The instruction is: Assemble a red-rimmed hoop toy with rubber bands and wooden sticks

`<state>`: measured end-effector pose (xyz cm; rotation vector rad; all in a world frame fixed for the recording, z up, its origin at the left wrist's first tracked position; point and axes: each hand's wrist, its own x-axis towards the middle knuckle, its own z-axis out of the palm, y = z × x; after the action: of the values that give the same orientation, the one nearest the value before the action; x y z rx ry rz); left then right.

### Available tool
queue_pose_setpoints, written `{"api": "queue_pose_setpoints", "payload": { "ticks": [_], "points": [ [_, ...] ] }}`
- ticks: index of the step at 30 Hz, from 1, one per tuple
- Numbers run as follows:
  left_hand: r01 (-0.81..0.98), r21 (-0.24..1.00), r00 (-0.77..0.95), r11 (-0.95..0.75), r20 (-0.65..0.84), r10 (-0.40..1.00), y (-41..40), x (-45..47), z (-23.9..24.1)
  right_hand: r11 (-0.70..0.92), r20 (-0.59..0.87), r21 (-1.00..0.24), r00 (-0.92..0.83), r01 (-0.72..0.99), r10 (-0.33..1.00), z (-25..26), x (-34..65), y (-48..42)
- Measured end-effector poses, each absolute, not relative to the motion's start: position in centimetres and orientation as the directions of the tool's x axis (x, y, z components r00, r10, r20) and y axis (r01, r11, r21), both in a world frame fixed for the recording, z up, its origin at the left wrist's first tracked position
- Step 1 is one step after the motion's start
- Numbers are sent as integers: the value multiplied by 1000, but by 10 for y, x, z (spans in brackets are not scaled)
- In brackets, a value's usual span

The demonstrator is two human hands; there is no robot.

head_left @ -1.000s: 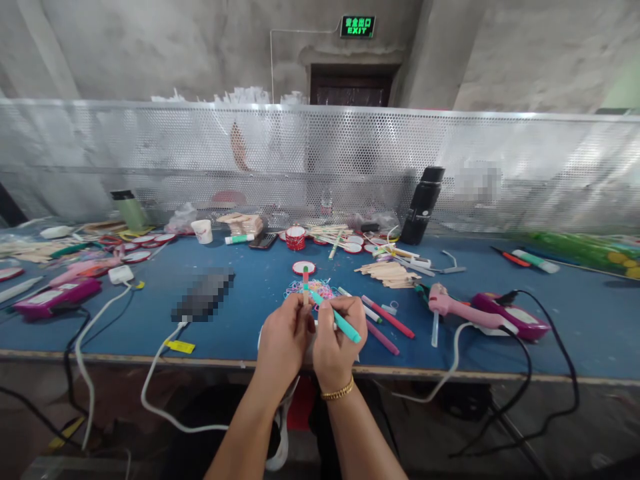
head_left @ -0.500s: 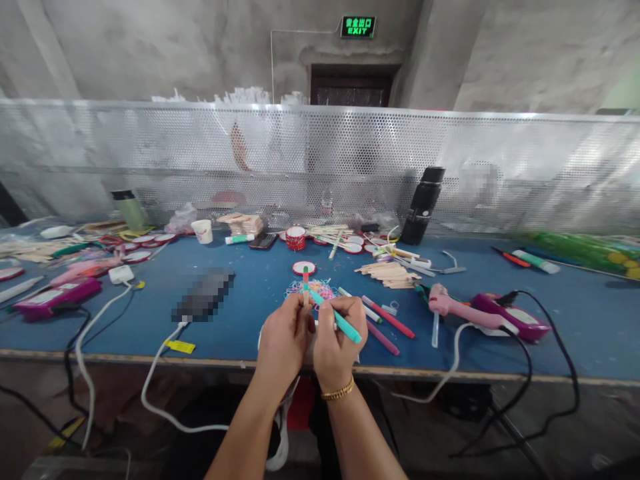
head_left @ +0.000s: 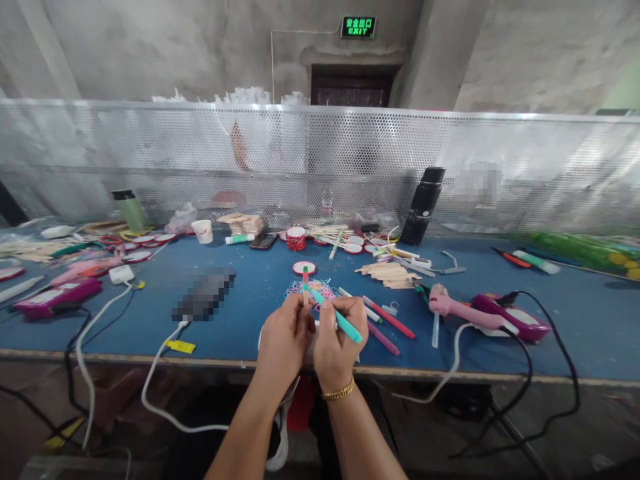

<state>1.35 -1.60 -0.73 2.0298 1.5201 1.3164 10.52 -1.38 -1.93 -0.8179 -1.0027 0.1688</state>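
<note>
Pinched upright in my left hand is a wooden craft stick, its upper part coloured in green, red and teal bands. My right hand grips a teal marker pen like a pencil, its tip beside the stick's teal band; I cannot tell whether they touch. Just beyond my fingers lies a pile of small coloured elastic bands, with a red-rimmed white disc behind it. Red and purple markers rest right of my right hand. A pale item under my hands is mostly hidden.
Bare craft sticks lie right of centre. Further right is a pink glue gun with cords over the table edge. A black bottle, a paper cup and a red drum-like piece stand behind. A blurred-out dark device lies left.
The teal marker's tip has shifted very slightly right, at the stick's side. My left hand and the stick stay in place.
</note>
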Motion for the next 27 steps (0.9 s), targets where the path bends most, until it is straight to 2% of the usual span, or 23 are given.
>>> {"api": "queue_pose_setpoints", "payload": {
  "ticks": [6,12,19,27],
  "points": [
    [614,679,36,-403,486,873,-17,13,-7,735,730,-638,483,229,483,-18,105,-14],
    [603,686,34,-407,488,872,-17,13,-7,679,676,-687,573,260,464,-19,105,-13],
    [627,667,29,-403,497,867,-16,13,-9,735,740,-629,485,252,467,-16,105,-15],
    [631,662,31,-406,501,865,-16,13,-8,696,696,-668,550,261,461,-18,105,-15]
  ]
}}
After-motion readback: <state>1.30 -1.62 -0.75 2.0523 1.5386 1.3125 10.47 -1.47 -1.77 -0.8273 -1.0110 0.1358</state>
